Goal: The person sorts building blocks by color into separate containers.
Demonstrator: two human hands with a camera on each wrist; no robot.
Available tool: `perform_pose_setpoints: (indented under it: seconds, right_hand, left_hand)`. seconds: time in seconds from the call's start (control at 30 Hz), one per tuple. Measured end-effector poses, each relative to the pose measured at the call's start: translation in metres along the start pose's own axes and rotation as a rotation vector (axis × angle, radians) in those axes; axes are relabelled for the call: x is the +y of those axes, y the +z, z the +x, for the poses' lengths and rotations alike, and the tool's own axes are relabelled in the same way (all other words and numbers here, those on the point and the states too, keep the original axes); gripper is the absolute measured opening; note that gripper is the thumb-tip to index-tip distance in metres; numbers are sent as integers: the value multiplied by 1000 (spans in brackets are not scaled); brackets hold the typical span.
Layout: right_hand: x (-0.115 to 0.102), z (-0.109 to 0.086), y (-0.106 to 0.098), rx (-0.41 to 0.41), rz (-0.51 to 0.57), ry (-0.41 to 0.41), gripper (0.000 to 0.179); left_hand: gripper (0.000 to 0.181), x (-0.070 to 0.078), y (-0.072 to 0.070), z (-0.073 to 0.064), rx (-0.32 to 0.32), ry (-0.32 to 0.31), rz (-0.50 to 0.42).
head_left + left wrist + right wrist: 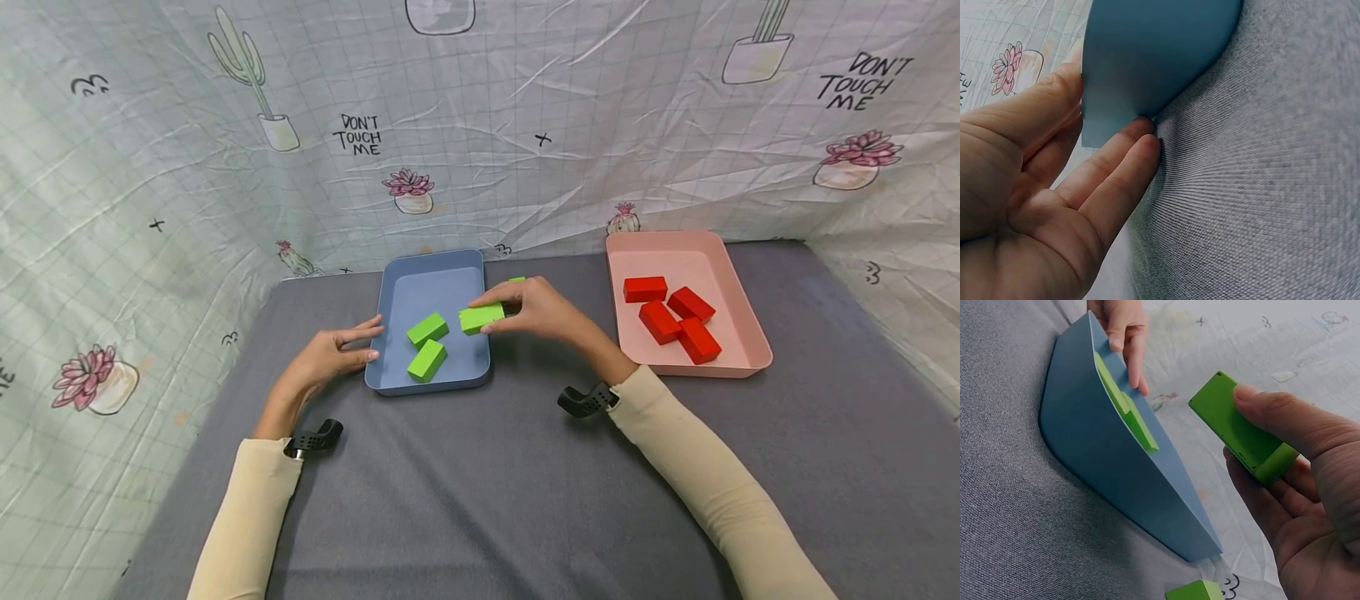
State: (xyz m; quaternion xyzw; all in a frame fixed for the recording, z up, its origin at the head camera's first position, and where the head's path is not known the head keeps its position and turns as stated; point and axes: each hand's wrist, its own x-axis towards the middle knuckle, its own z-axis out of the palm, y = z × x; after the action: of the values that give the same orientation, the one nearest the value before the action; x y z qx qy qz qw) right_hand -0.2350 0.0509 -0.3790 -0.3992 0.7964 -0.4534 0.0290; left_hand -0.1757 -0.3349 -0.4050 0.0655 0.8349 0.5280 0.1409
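Observation:
My right hand (536, 310) pinches a green block (480, 318) between thumb and fingers, held in the air over the right edge of the blue tray (405, 287). The right wrist view shows the held block (1229, 422) apart from the tray wall (1104, 450). Two more green blocks (427, 330) (427, 361) lie inside the tray, touching. Another green block (517, 280) is on the cloth beyond my right hand, mostly hidden by it. My left hand (327, 358) rests at the tray's left rim, its fingers fairly straight and touching the wall (1147, 56).
A pink tray (738, 325) with several red blocks (660, 322) stands to the right, near my right forearm. Grey cloth (450, 483) covers the table. A patterned curtain (495, 100) hangs behind. Each wrist wears a black strap mount (585, 402).

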Motion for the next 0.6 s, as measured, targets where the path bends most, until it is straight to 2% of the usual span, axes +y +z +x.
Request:
perform_pose_setpoints:
  seconds: [0.6]
  right_hand:
    - [8, 11, 3, -22, -73, 7, 39]
  left_hand:
    - [60, 1, 0, 1, -2, -6, 0]
